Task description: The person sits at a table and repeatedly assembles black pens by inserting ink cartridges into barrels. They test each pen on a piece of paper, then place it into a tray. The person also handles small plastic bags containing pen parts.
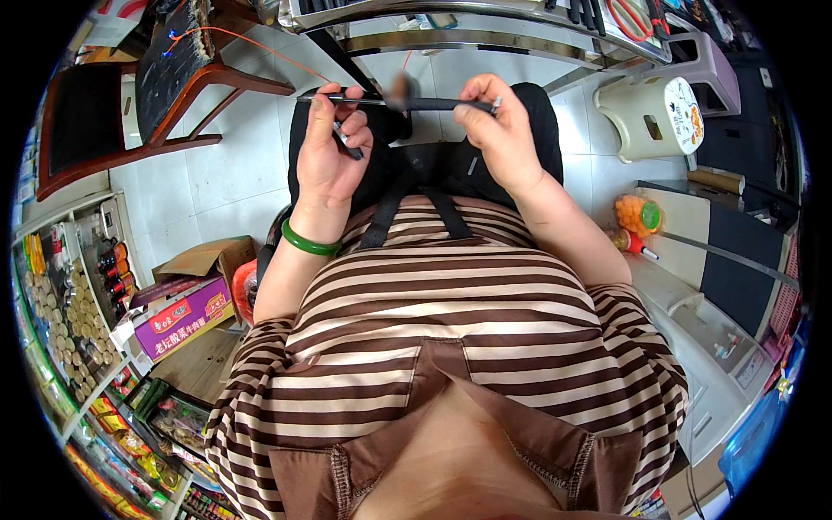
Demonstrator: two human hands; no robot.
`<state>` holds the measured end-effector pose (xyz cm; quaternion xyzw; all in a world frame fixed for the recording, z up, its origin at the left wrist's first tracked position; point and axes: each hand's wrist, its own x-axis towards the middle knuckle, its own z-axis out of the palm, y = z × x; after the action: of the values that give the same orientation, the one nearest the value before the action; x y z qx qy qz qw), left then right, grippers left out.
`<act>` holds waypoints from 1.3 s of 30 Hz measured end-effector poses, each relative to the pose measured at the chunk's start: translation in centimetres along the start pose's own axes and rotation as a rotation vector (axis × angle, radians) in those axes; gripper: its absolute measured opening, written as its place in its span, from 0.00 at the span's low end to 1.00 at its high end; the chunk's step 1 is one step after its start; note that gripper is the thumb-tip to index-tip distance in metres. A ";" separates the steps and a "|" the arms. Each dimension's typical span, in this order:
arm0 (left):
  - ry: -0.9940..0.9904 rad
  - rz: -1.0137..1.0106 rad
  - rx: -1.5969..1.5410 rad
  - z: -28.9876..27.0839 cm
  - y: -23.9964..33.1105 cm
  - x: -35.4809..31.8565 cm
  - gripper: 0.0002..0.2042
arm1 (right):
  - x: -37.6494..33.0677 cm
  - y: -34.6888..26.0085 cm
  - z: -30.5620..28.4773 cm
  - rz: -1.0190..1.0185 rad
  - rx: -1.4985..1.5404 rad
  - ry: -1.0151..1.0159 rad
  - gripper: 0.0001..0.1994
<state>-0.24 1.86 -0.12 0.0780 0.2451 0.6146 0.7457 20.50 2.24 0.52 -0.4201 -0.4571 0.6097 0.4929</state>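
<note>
Between my two hands, a slim dark rod (431,104) lies almost level above my lap. It is thin with a shiny stretch on the left and thicker, matt dark grey on the right. My left hand (332,156) pinches the thin end between thumb and fingers. A second small black and silver piece (348,143) sits in the curled lower fingers of that hand; its kind I cannot make out. My right hand (498,126) grips the thick end, and a silvery tip shows beyond the fingers. A green bangle (310,241) circles my left wrist.
A metal-edged table (468,42) stands ahead, with several black sticks (586,16) and red-handled scissors (631,19). A wooden chair (165,95) is at left, with an orange cord (260,54). A pale stool (646,120) stands right. A purple carton (182,316) and goods shelves (74,321) are left.
</note>
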 end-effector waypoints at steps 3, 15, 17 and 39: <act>0.038 0.030 -0.052 -0.6 0.8 0.4 0.10 | 0.6 0.1 -1.2 0.104 0.443 0.053 0.06; 0.033 0.051 0.112 -0.5 -0.1 0.2 0.11 | 1.1 -0.9 -1.2 0.374 0.228 -0.253 0.03; 0.027 0.053 0.164 -0.4 -0.3 0.1 0.11 | 0.8 -1.1 -0.1 0.327 0.059 -0.267 0.05; 0.319 -0.032 0.103 -8.1 0.2 2.7 0.07 | 3.2 -1.2 7.8 0.238 -0.516 -0.452 0.07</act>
<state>-3.80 2.97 -7.75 0.0135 0.3926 0.5939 0.7021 12.75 4.43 3.24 -0.4356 -0.6412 0.6048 0.1827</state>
